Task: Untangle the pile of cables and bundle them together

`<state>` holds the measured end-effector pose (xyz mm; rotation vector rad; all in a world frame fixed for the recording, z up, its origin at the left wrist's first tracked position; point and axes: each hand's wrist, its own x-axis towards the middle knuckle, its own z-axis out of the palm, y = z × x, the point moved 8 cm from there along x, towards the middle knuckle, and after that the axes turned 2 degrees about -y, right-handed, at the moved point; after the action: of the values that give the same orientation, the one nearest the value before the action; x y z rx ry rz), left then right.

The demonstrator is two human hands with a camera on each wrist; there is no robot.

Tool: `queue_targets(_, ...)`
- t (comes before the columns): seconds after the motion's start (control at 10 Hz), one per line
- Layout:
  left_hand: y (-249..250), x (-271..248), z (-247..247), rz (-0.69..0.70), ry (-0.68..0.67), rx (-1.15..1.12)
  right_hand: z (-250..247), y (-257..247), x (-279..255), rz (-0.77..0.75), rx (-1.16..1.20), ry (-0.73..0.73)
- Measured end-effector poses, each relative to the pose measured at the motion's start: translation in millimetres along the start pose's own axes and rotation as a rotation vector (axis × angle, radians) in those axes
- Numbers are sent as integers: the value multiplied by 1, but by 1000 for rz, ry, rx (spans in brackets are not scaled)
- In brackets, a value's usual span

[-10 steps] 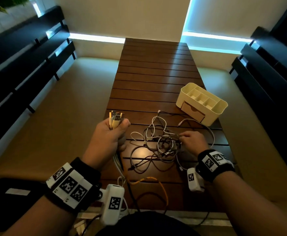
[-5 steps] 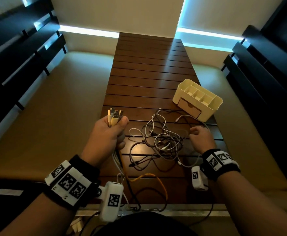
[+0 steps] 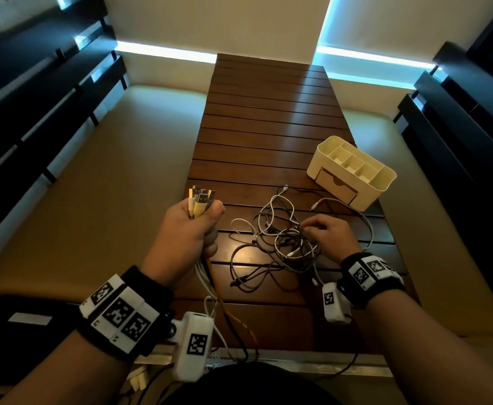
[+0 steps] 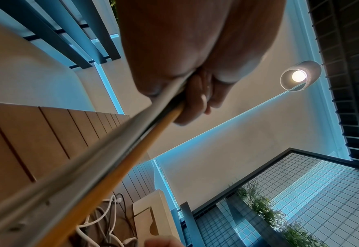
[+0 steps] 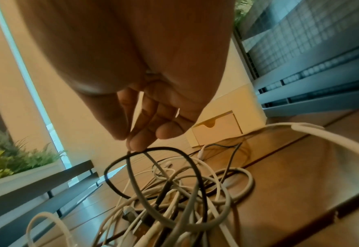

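My left hand is raised over the table's left edge, fist closed round a bunch of cables. Their USB plugs stick up above the thumb. The held strands, grey, black and orange, run down past my left hand and off the near edge. A tangled pile of white, grey and black cables lies on the slatted wooden table. My right hand reaches into the pile's right side. In the right wrist view my right hand pinches a dark cable loop at the top of the tangle.
A cream desk organiser with compartments and a small drawer stands behind the pile at the table's right edge, also in the right wrist view as the organiser. Tan benches flank the table. A white cable curves round behind my right hand.
My right hand, off the pile's right edge half a second ago, has moved left into the tangle and pinched a dark loop. The left hand keeps holding its bunch upright.
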<state>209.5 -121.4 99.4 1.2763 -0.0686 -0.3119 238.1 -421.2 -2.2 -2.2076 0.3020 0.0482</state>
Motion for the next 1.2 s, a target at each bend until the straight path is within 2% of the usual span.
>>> queue_targets(0.1, 0, -1, -4, 6, 16, -7, -20, 18, 8, 95, -51, 150)
queue_targets(0.2, -1, 1, -4, 1, 21, -7, -17, 36, 16, 215, -149, 54)
queue_targets(0.3, -1, 4, 1, -4, 16, 1, 2, 46, 17, 267, -259, -116)
queue_targets(0.4, -1, 6, 5, -6, 7, 2, 8, 49, 18, 275, -347, -138)
queue_targets(0.5, -1, 7, 7, -9, 5, 8, 3, 48, 17, 282, -337, -94)
queue_targets(0.6, 0, 7, 6, -4, 15, 2, -13, 31, 13, 242, -188, 19)
queue_targets(0.7, 0, 7, 8, -3, 12, -13, -41, 11, 0, 222, 11, 217)
queue_targets(0.8, 0, 7, 11, -2, 0, -17, -50, 12, -9, 283, 48, 256)
queue_targets(0.9, -1, 6, 16, 4, -20, -16, -53, 12, -15, 271, 225, 280)
queue_targets(1.0, -2, 6, 20, 12, -30, -2, -65, -8, -18, 145, 522, 350)
queue_targets(1.1, -3, 6, 27, 22, -56, 10, -64, -12, -18, 163, 652, 304)
queue_targets(1.2, -4, 5, 32, 15, -54, 4, -56, -9, -26, 213, 661, 228)
